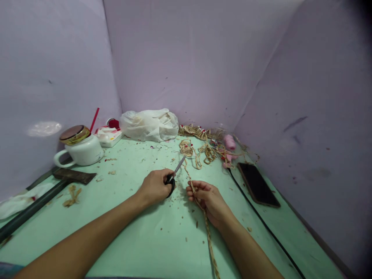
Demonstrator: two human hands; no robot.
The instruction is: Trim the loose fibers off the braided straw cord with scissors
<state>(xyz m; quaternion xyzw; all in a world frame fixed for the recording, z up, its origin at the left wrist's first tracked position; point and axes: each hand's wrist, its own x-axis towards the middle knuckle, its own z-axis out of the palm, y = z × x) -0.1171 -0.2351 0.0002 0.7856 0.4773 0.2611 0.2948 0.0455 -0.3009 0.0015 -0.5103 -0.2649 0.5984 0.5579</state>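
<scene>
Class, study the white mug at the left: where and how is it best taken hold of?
Probably by its handle, coming from the left: the loop juts out that way from the white mug. Lifting level seems wise, as the gold-rimmed lid sits tilted on top.

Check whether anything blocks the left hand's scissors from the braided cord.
Nothing visible does: between the scissors in the left hand and the braided cord in the right hand, only scrap-strewn green tabletop shows.
</scene>
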